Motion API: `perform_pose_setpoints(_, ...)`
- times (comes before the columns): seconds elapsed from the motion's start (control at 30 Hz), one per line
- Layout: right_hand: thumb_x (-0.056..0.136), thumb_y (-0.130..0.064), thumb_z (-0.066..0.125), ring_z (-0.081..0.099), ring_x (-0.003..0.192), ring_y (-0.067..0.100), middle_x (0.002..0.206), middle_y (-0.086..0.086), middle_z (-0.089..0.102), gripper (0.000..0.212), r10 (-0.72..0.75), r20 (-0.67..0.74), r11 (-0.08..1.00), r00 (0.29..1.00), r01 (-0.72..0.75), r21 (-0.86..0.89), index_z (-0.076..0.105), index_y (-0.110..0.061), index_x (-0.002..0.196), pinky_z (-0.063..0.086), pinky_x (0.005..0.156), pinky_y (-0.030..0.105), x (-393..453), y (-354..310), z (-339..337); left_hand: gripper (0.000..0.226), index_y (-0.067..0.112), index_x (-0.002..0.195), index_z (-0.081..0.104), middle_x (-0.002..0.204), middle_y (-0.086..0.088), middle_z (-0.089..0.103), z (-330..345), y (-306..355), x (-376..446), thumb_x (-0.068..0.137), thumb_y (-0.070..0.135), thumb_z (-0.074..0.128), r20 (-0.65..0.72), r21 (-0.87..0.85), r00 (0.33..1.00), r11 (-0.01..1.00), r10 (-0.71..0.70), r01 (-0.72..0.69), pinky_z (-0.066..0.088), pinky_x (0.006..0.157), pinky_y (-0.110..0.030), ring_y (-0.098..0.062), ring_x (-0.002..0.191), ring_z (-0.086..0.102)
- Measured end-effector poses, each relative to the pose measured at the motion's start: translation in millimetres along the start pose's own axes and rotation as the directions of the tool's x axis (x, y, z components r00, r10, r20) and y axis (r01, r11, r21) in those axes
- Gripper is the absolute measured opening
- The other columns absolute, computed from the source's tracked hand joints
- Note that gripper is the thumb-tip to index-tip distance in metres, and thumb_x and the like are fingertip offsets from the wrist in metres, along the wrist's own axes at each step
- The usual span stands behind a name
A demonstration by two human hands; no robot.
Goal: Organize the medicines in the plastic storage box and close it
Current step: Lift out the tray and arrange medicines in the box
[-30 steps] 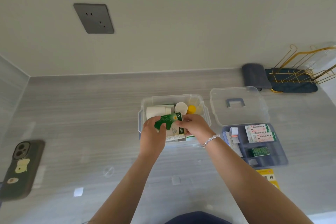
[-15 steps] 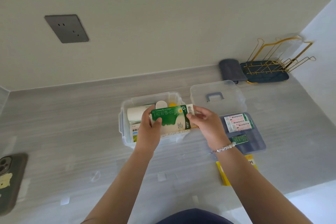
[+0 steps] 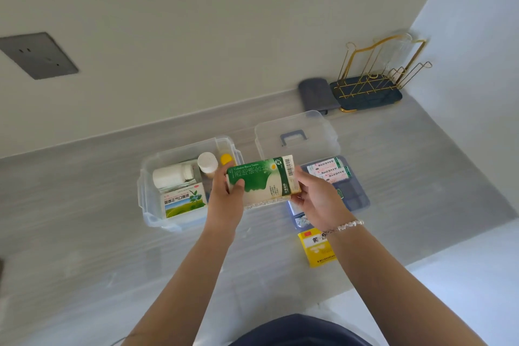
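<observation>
Head view: the left hand [image 3: 224,199] and the right hand [image 3: 314,199] grip a green-and-white medicine box [image 3: 262,181] by its two ends, lifted over the gap between the clear storage box [image 3: 148,205] and the blue tray [image 3: 361,199]. Beyond the left hand, the storage box holds a white bottle [image 3: 171,175] and a green carton [image 3: 184,201]. Past the right hand lies the clear lid [image 3: 295,132]; near its wrist, a yellow packet [image 3: 317,251] sits on the worktop [image 3: 84,233].

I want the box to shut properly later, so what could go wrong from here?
The green-and-white carton, held at its ends by the left hand and right hand above the clear plastic box, may not fit: a white bottle and a landscape-printed carton already fill much of it. Standing tall, it could block the clear lid.
</observation>
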State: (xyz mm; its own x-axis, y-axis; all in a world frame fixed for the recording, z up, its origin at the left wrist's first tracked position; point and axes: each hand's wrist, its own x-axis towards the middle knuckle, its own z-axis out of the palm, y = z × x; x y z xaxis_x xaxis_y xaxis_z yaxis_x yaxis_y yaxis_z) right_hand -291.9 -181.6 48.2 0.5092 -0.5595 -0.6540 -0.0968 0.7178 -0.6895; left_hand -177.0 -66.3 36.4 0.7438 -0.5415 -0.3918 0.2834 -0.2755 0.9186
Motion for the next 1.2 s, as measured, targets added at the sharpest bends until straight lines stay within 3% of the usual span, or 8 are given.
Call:
perform_pose_setpoints(0.2,0.092,-0.015,0.051,0.055,0.072,0.013,0.09,0.008,0.066,0.024,-0.05,-0.101,0.996,0.994,0.043,-0.078,0.065,-0.009,0.111,0.04,0.062,0.021,-0.7,-4.1,-31.0,0.038,0.035,0.118,0.047,0.121,-0.006,0.056,33.0,-4.8,-3.8,0.093,0.006,0.045,-0.002,-0.015,1.0,1.0,0.005,-0.005,0.046,0.067,-0.019,-0.016,0.098,0.061)
perform_pose_setpoints(0.33,0.088,-0.017,0.059,0.056,0.063,0.009,0.071,-0.001,0.067,0.013,-0.083,-0.19,0.987,0.978,0.055,-0.148,0.069,-0.019,0.08,0.044,0.058,0.018,1.0,-9.5,-50.8,0.038,0.036,0.113,0.048,0.108,-0.001,0.059,50.5,-8.3,-4.5,0.093,0.004,0.045,0.01,-0.026,1.0,0.999,-0.02,0.021,0.045,0.066,-0.023,-0.015,0.094,0.059)
perform_pose_setpoints(0.43,0.084,-0.017,0.062,0.056,0.063,0.011,0.062,-0.001,0.065,0.017,-0.072,-0.157,0.979,0.985,0.041,-0.197,0.064,-0.014,0.067,0.045,0.059,0.02,2.2,-14.1,-62.2,0.036,0.029,0.116,0.049,0.109,-0.002,0.059,65.8,-11.7,-6.4,0.093,0.002,0.044,0.015,-0.068,0.998,0.996,-0.056,0.056,0.046,0.071,-0.026,-0.019,0.098,0.057)
perform_pose_setpoints(0.67,0.089,-0.025,0.055,0.063,0.084,0.02,0.095,0.014,0.068,0.024,-0.017,-0.181,0.947,0.983,-0.042,-0.318,0.066,-0.004,0.094,0.054,0.067,0.026,8.2,-9.5,-94.2,0.035,0.028,0.121,0.047,0.107,-0.004,0.06,103.7,-33.8,-14.3,0.092,0.007,0.046,-0.027,0.026,0.993,0.993,-0.119,0.119,0.045,0.055,-0.016,-0.01,0.087,0.058)
perform_pose_setpoints(0.83,0.089,-0.024,0.054,0.057,0.077,0.026,0.105,0.027,0.067,0.029,-0.092,-0.154,0.732,0.984,-0.038,-0.681,0.069,-0.002,0.101,0.05,0.072,0.036,6.7,8.3,-136.3,0.043,0.026,0.135,0.042,0.111,-0.021,0.06,123.4,-75.0,-28.1,0.094,0.014,0.045,-0.02,0.125,0.961,0.953,-0.276,0.276,0.047,0.068,-0.031,-0.025,0.089,0.059)
perform_pose_setpoints(0.97,0.083,-0.023,0.057,0.05,0.065,0.021,0.087,0.031,0.067,0.031,-0.016,-0.216,0.587,0.976,-0.166,-0.792,0.071,0.003,0.091,0.041,0.063,0.03,11.1,22.9,-168.0,0.046,0.028,0.139,0.039,0.11,-0.007,0.057,134.0,-102.9,-41.2,0.095,0.013,0.041,-0.025,0.194,0.917,0.898,-0.398,0.395,0.048,0.061,-0.028,-0.023,0.086,0.06)
perform_pose_setpoints(1.07,0.08,-0.022,0.057,0.052,0.065,0.021,0.077,0.026,0.067,0.029,-0.027,-0.22,0.48,0.975,-0.181,-0.859,0.071,0.003,0.081,0.038,0.059,0.027,16.3,32.4,-182.9,0.046,0.025,0.138,0.041,0.094,-0.003,0.059,139.4,-116.9,-48.2,0.094,0.011,0.044,-0.035,0.236,0.907,0.879,-0.419,0.415,0.041,0.048,-0.022,-0.018,0.074,0.057)
perform_pose_setpoints(1.2,0.082,-0.025,0.053,0.047,0.055,0.014,0.061,0.006,0.057,0.031,-0.07,-0.198,0.317,0.978,-0.166,-0.934,0.07,0.001,0.079,0.032,0.044,0.019,22.4,35.6,-188.1,0.043,0.026,0.129,0.044,0.096,-0.009,0.062,145.1,-124.6,-53.0,0.09,0.011,0.051,-0.108,0.319,0.936,0.88,-0.335,0.351,0.039,0.044,-0.023,-0.015,0.065,0.055)
